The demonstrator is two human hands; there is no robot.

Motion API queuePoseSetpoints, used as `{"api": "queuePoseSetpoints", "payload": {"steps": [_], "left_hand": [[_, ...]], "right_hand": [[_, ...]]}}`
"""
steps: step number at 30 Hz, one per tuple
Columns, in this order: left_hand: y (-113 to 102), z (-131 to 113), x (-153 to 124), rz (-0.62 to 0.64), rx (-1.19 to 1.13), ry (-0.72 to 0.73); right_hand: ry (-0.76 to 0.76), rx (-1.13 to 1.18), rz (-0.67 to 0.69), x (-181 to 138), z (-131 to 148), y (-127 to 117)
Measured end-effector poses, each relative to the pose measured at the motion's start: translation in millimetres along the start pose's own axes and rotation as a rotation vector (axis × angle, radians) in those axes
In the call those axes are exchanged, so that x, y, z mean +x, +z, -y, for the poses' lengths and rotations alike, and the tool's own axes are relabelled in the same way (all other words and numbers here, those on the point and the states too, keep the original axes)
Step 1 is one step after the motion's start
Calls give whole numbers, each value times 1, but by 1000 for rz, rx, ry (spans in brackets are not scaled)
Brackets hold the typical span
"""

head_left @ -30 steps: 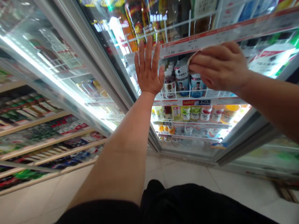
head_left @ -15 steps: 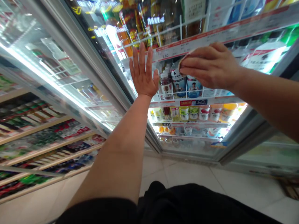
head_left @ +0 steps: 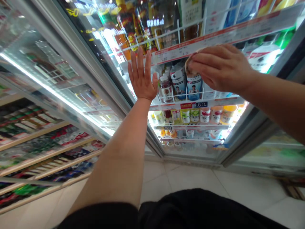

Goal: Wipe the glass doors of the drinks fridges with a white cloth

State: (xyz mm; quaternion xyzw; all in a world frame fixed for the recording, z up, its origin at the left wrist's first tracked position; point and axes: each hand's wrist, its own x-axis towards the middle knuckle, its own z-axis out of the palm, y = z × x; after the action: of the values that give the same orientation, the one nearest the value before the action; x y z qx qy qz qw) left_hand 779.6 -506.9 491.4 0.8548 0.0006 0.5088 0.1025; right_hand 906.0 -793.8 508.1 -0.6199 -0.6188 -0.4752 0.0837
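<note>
My left hand lies flat with spread fingers against the glass door of a drinks fridge, left of the middle. To its right, my right hand is closed around a crumpled, light brown cloth and presses it to the same glass. Much of the cloth is hidden under the fingers. Behind the glass, between the hands, stand a dark bottle with a white label and two blue-labelled bottles.
A silver door frame runs diagonally at the left, with another fridge section beyond it. Open shelves of bottles stand at far left. Price strips edge the fridge shelves. Pale floor tiles lie below, near my dark clothing.
My right hand has slid slightly right across the glass with the cloth, and more of the cloth shows. My left hand stays flat on the door. The view has shifted a little.
</note>
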Motion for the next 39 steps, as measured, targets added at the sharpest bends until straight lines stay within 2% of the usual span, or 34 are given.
{"api": "queuePoseSetpoints", "payload": {"steps": [6, 12, 16, 23, 29, 39], "left_hand": [[0, 0, 2, -38, 81, 35], [2, 1, 2, -42, 60, 25], [3, 1, 1, -23, 6, 17], [2, 4, 2, -89, 135, 74], [2, 3, 2, -57, 87, 35], [3, 4, 3, -88, 225, 57]], "right_hand": [[115, 56, -108, -8, -11, 1], [110, 84, -150, -6, -5, 3], [81, 101, -141, -9, -8, 6], [167, 363, -50, -21, -13, 11], [218, 420, -56, -20, -9, 12], [216, 446, -21, -19, -11, 9]]}}
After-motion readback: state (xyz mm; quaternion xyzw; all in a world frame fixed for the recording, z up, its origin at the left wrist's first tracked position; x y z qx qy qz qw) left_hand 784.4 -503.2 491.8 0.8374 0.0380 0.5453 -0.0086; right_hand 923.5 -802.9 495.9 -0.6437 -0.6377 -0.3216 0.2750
